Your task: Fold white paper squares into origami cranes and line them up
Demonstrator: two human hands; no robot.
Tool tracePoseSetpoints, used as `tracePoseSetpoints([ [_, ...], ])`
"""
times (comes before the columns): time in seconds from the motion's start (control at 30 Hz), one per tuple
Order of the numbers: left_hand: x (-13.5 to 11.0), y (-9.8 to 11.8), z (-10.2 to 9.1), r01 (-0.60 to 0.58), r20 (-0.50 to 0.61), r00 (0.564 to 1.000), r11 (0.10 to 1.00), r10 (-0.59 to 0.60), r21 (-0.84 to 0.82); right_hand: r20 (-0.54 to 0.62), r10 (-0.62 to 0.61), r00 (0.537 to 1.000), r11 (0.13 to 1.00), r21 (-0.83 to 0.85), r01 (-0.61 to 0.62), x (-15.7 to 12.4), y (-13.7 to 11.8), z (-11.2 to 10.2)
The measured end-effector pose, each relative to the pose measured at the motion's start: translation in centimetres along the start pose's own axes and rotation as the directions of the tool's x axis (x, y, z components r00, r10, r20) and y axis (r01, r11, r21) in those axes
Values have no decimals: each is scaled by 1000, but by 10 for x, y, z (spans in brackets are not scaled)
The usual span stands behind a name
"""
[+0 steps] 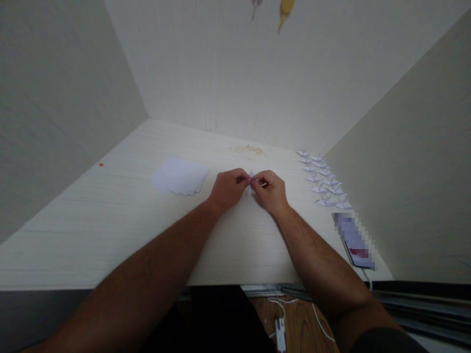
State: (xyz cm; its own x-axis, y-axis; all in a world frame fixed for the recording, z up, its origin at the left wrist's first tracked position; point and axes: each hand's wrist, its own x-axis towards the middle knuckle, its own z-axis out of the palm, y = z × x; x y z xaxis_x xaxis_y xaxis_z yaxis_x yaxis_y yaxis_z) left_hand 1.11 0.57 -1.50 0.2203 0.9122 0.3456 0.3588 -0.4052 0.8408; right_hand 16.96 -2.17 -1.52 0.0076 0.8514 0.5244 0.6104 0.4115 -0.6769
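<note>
A small folded piece of white paper (251,173) is pinched between my two hands at the middle of the tabletop. My left hand (228,189) grips it from the left with thumb and forefinger pressed together. From the other side, my right hand (271,190) holds it the same way, fingertips nearly meeting. Most of the paper is covered by my fingers, so its exact shape cannot be made out. Left of my hands lies a loose stack of white paper sheets (182,175). Several folded white paper cranes (324,171) stand in rows at the right.
A phone (353,241) with a blurred screen lies near the right wall, a cable at its lower end. Pale walls enclose the white table (110,220) on three sides. Two hooks hang above, one yellow (286,7). A white power strip (280,333) lies on the floor.
</note>
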Motion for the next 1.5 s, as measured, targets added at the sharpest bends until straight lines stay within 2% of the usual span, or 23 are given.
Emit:
tracePoseSetpoints([
  [0.2,3,-5,3,109,13,994,959,-109,-260,9,29,1000,999,34,-30,-1,2,2],
  [0.33,4,-3,4,161,15,985,884,-171,-439,4,137,991,975,174,-135,-1,3,5],
  [0.5,3,2,3,204,24,972,794,-233,-573,20,264,964,905,340,-255,0,-2,6],
  [1.23,3,6,5,287,60,937,657,-345,-697,-45,302,952,892,367,-265,-2,-12,11],
  [1.33,2,7,5,302,91,939,669,-331,-679,-83,289,954,911,331,-247,-2,-10,12],
  [1.5,2,6,6,385,150,910,652,-387,-653,-147,197,969,968,183,-169,-4,-5,11],
])
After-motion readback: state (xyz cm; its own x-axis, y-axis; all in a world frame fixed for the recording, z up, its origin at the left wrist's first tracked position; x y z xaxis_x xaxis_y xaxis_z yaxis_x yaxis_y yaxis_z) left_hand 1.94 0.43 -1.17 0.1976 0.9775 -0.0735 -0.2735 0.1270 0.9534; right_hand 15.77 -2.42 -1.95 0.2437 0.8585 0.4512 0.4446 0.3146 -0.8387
